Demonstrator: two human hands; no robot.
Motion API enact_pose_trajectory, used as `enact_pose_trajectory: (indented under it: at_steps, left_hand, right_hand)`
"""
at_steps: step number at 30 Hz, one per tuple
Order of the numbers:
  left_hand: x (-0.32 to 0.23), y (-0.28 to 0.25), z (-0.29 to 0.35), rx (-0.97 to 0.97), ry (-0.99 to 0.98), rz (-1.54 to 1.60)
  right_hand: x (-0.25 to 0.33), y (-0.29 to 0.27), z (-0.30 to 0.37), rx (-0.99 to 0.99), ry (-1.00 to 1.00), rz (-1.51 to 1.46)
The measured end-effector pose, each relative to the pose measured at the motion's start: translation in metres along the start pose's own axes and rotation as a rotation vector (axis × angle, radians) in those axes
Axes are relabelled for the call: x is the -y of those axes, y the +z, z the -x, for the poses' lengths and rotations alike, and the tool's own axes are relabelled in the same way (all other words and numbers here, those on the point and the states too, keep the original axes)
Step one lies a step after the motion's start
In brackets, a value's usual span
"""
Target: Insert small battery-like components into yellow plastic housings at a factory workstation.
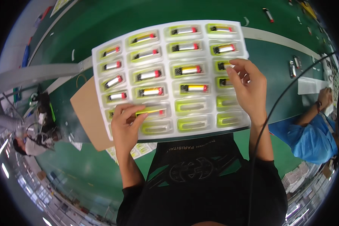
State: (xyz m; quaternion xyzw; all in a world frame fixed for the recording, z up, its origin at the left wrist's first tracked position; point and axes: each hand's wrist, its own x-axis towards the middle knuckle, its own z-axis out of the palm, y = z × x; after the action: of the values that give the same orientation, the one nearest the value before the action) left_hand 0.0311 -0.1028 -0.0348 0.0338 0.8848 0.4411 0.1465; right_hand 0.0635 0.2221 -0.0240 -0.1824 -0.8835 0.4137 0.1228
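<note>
A white plastic tray (170, 81) with rows of moulded compartments lies in front of me. Small battery-like cylinders, each with a black end, a red end and a silver or yellow body, lie in many of them. Over a compartment in the lower left part, my left hand (126, 122) pinches a yellow battery-like cylinder (152, 111) with a red end; its other end is hidden by my fingers. My right hand (251, 84) is curled at the right column, thumb and forefinger closed on a battery-like cylinder (222, 66), whose red end they cover. Several front compartments hold no cylinder.
A brown cardboard sheet (89, 115) sticks out under the tray's left side. Loose cylinders (292, 69) lie on the green table at right. A black cable (278, 101) crosses the view. At right sits a person in blue (309, 141); another person (32, 145) is at left.
</note>
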Motion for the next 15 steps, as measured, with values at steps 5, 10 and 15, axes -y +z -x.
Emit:
enact_pose_trajectory:
  at_steps: [5,10,15]
  left_hand:
    - [-0.016,0.013,-0.004,-0.039,0.072,-0.233]
    - [-0.015,0.017,-0.004,-0.045,0.179,-0.352]
    - [-0.02,0.02,0.0,-0.075,0.121,-0.394]
  right_hand:
    - [-0.042,-0.024,-0.031,-0.228,-0.002,0.125]
    - [-0.105,-0.051,-0.095,-0.318,0.002,0.301]
    - [-0.163,-0.068,-0.18,-0.541,0.059,0.464]
